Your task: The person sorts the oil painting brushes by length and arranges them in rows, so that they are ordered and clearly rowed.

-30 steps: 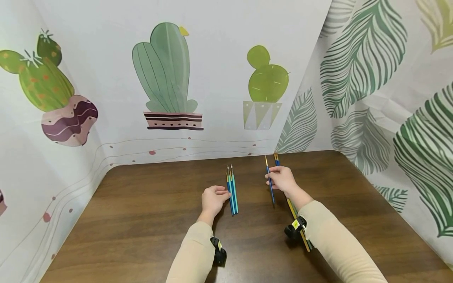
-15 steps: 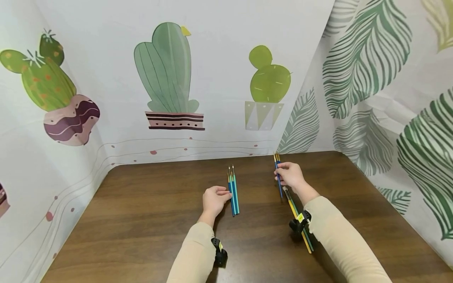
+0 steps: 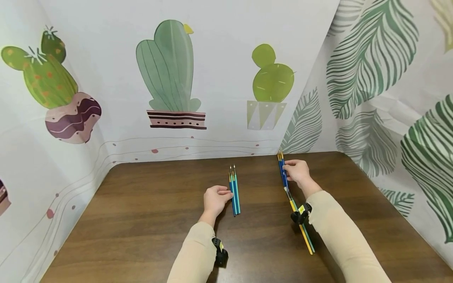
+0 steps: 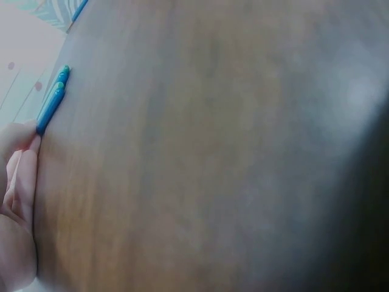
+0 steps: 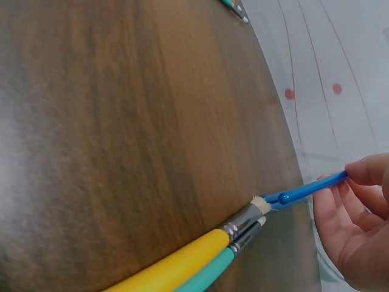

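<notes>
My right hand (image 3: 296, 171) pinches a slim blue paintbrush (image 5: 313, 187) between thumb and fingers, alongside another blue paintbrush (image 3: 282, 169) at the table's back edge. Just below their handle ends lie the bristles of a thick yellow-handled paintbrush (image 3: 304, 232) and a green-handled one (image 5: 209, 271), side by side. My left hand (image 3: 214, 199) rests on the table, its thumb and fingertips touching the left side of a row of several thin blue and turquoise paintbrushes (image 3: 235, 196). The row's bristle tips point to the back wall.
The brown wooden table (image 3: 141, 220) meets a white cloth backdrop (image 3: 219, 78) printed with cacti and leaves behind and at the sides. A small black camera (image 3: 220, 253) sits on the left wrist, another camera (image 3: 301, 214) on the right.
My right hand has carried its blue paintbrush rightward and set it among the blue paintbrushes at the back edge. The left hand has stayed beside its row.
</notes>
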A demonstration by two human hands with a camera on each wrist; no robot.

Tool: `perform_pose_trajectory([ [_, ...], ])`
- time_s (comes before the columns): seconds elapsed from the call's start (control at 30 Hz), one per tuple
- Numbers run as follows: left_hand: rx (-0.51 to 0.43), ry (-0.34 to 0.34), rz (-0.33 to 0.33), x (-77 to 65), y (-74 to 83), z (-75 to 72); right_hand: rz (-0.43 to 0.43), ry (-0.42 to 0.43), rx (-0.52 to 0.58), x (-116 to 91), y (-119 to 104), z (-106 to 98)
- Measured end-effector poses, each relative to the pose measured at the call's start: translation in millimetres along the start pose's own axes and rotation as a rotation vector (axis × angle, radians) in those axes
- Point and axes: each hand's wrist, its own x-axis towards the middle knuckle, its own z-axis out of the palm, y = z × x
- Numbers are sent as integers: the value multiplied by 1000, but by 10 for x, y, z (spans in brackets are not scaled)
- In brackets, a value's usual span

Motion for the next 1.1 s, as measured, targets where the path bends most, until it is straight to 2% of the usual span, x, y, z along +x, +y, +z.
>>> perform_pose_trajectory([
  [0.4,37,2,12,14,-13,-8,44,71,-32,220,64,1],
  [0.73,20,1,17,12,-9,2,80,100,-88,334,137,1],
  [1.1,10,-5,7,23,-6,-10,70,125,-135,421,189,69],
])
